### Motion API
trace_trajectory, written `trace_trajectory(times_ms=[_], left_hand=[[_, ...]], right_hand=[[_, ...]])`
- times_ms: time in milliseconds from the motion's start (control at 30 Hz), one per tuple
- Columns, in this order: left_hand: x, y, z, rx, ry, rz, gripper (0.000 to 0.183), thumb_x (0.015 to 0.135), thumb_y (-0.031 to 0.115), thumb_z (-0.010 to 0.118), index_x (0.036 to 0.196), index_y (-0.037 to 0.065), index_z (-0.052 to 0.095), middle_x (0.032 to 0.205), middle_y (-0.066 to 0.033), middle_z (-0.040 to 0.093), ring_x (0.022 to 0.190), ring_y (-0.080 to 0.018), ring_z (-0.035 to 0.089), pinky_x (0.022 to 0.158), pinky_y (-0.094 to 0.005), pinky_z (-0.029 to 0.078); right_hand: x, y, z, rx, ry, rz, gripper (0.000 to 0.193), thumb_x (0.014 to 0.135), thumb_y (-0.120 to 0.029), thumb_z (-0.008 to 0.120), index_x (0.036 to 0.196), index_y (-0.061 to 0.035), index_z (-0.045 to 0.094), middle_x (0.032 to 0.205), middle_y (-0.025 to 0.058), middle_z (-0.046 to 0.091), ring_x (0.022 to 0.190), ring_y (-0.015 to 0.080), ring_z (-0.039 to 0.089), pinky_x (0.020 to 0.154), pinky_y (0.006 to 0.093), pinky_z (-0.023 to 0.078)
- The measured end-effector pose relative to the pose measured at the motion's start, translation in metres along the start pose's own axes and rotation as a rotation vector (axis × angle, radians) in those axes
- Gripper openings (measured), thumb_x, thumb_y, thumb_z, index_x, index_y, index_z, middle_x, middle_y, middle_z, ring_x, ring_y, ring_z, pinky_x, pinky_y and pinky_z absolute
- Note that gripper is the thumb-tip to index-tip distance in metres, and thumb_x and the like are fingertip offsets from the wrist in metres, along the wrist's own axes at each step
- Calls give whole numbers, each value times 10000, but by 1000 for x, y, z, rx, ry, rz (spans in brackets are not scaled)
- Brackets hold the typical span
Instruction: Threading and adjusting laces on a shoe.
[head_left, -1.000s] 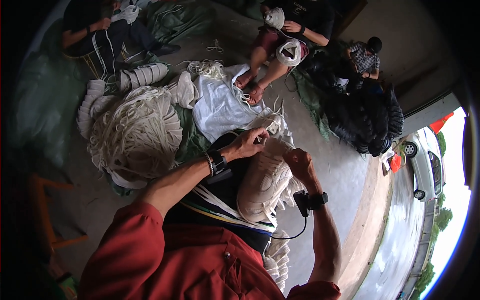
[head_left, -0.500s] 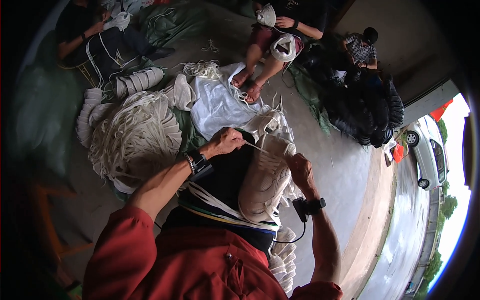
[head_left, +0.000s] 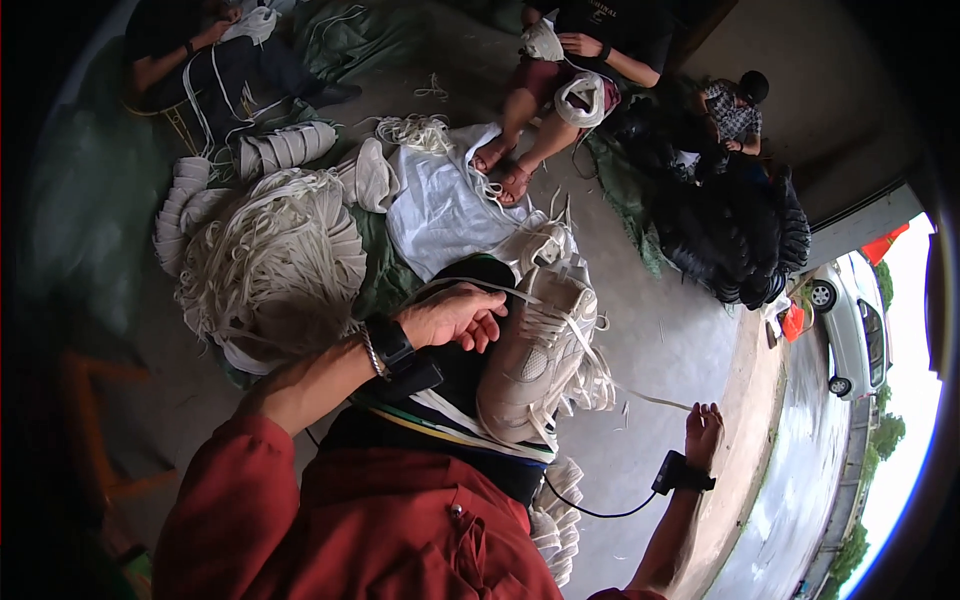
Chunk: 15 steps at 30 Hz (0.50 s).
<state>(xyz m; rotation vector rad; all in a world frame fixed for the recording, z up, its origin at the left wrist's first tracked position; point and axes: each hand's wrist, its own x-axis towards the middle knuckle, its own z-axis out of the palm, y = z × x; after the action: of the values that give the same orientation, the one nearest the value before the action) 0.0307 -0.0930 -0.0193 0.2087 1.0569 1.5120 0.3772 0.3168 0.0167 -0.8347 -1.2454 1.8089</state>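
Note:
A pale beige sneaker [head_left: 512, 385] rests on my lap, its toe towards me, with white laces crossing its tongue. My right hand [head_left: 704, 428] is stretched far out to the right, pinching one end of a flat white shoelace [head_left: 655, 398] that runs back to the shoe. Left of the sneaker, my left hand [head_left: 455, 318] has its fingers loosely curled and apart, holding nothing that I can see. Another lace end passes just beyond its knuckles into the shoe's upper eyelets. Several loose laces [head_left: 440, 405] lie across my lap.
A big heap of pale shoe uppers and laces [head_left: 275, 260] lies to the left. Beyond my knees is a white sheet [head_left: 430, 220]. Co-workers sit across from me, one holding a pale shoe upper [head_left: 543, 42]. Black shoes [head_left: 735, 240] are piled at right; a car [head_left: 855, 320] stands outside.
My right hand has swung from the shoe out to the right, drawing a lace end with it. My left hand has come nearer to me and loosened from the lace it was pulling.

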Motion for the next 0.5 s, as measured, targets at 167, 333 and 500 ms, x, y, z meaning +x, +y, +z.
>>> trace_trajectory(times_ms=[167,333,500], left_hand=[[12,-3,8,-477,-212,-58,407,897,417,433,905,27,549,734,-79,590,654,-197,562,526,-267,412],[26,-12,3,-727,-28,160,274,883,323,492,863,59,564,689,-68,580,647,-221,551,519,-278,405],[12,-12,-20,-709,150,301,175,887,204,454,785,78,520,598,-23,482,562,-184,473,466,-280,356]], right_hand=[[-12,-21,-135,220,246,-107,407,802,-56,502,1186,16,387,971,141,582,959,265,573,811,353,509],[-30,-3,-186,394,244,-62,311,804,-65,504,1099,7,436,876,110,606,860,233,589,741,323,513],[-20,11,-205,423,372,16,231,804,-67,504,1024,-1,472,833,96,608,778,202,586,677,291,508]])
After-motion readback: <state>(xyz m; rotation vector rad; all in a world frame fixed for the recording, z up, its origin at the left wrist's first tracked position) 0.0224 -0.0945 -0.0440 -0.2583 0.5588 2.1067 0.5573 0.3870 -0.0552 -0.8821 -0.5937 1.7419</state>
